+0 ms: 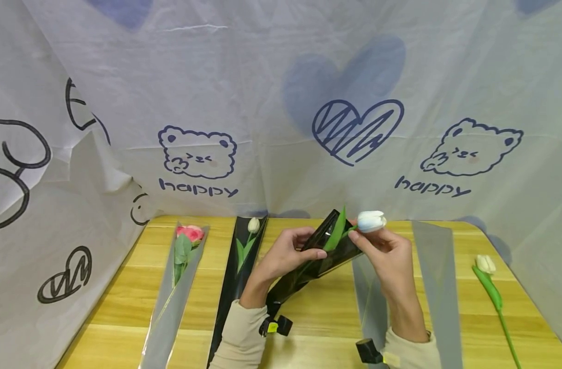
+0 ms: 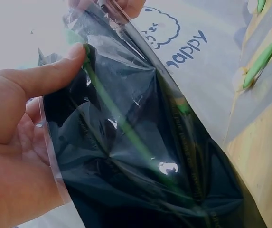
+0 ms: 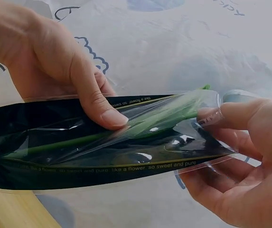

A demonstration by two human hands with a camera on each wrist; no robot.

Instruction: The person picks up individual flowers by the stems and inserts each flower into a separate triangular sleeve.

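A white tulip (image 1: 371,221) with a green stem and leaf lies mostly inside a black flower sleeve (image 1: 287,287) with a clear front, its bloom out past the mouth. My left hand (image 1: 290,253) grips the sleeve, thumb on the clear front over the stem and fingers behind. At the mouth, my right hand (image 1: 394,256) pinches the tulip just below its bloom, with fingers around the sleeve's edge. Through the film in the left wrist view, the green stem (image 2: 121,121) runs down the sleeve. Gold lettering lines the sleeve's border in the right wrist view.
On the wooden table (image 1: 322,328) lie a sleeved pink flower (image 1: 191,233) and a black-sleeved white tulip (image 1: 253,225) at left. Two grey sleeves (image 1: 435,277) (image 1: 368,292) and a loose white tulip (image 1: 486,264) lie at right. A printed white cloth (image 1: 272,118) hangs behind.
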